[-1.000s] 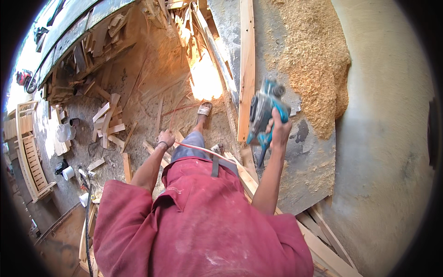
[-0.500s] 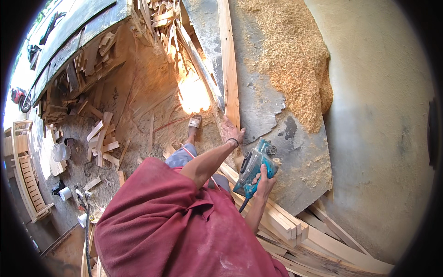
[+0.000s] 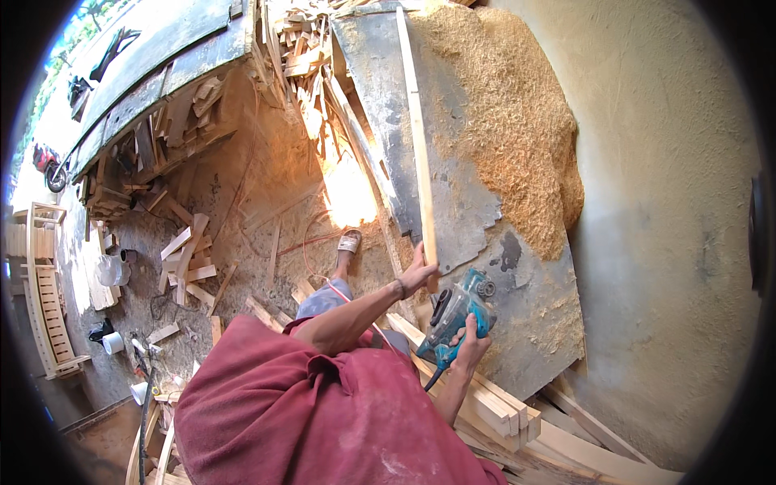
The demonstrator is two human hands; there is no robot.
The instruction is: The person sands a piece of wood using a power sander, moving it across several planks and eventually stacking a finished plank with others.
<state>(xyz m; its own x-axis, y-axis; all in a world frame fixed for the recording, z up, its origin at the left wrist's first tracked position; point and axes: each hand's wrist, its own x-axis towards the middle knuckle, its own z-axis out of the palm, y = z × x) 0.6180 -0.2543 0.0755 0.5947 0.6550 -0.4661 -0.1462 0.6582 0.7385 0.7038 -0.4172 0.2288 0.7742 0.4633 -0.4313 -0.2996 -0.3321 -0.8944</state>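
Observation:
My left hand point(image 3: 417, 273) is closed around the near end of a long wooden plank point(image 3: 419, 153). The plank now shows a narrow face and runs away from me over a grey, worn board point(image 3: 465, 218). In my right hand point(image 3: 470, 346) is a teal electric planer point(image 3: 457, 315), gripped by its handle. The planer is tilted, just right of the plank's near end and apart from it. Its cord point(image 3: 434, 378) drops toward my body.
Wood shavings point(image 3: 517, 121) are heaped on the board's right side, beside a plain wall point(image 3: 655, 202). Cut timbers point(image 3: 501, 404) lie stacked near my right forearm. Wood offcuts point(image 3: 190, 259) and a thin pinkish cord point(image 3: 323, 279) lie on the left. A wooden bench point(image 3: 50, 307) stands far left.
The plank has turned from its broad face to a narrow one, with my left hand's grip shifted around its end. The view has moved slightly; the planer stays in my right hand.

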